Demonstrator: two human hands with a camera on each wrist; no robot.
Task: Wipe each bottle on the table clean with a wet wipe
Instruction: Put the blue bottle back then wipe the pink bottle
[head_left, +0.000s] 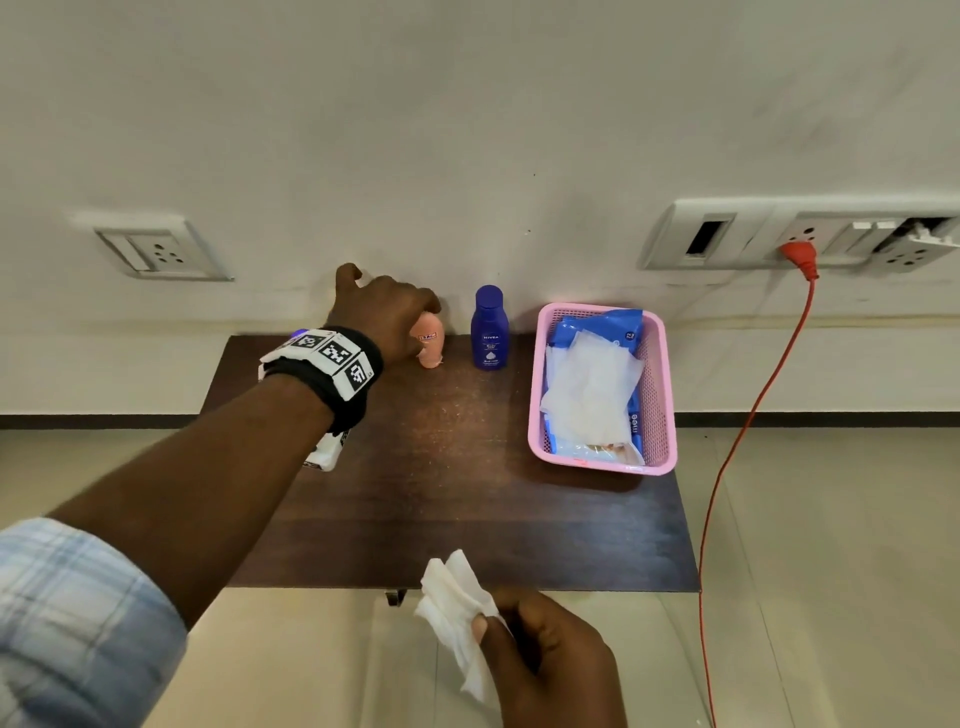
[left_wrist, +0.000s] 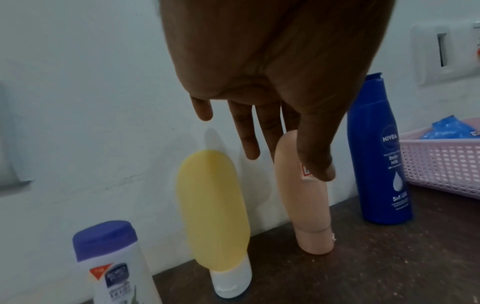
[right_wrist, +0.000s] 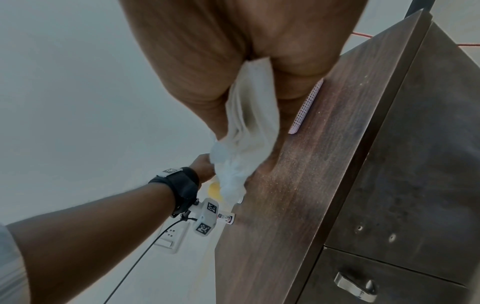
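Observation:
Several bottles stand along the wall on the dark wooden table (head_left: 441, 509): a white bottle with a purple cap (left_wrist: 111, 263), a yellow tube (left_wrist: 213, 209), a peach tube (head_left: 431, 348) (left_wrist: 306, 205) and a blue Nivea bottle (head_left: 489, 332) (left_wrist: 381, 154). My left hand (head_left: 384, 312) (left_wrist: 285, 162) hangs over the peach tube with its fingers straight; the thumb touches the tube's label and the fingers reach behind its top. Near the table's front edge my right hand (head_left: 488, 623) pinches a crumpled white wet wipe (head_left: 457, 608) (right_wrist: 246, 133). My forearm hides most of the white bottle in the head view.
A pink basket (head_left: 670, 389) (left_wrist: 441, 164) at the table's right holds a blue wipes pack (head_left: 592, 384) with loose wipes on it. A red cable (head_left: 753, 415) hangs from a wall socket to the floor at the right. The wall stands right behind the bottles.

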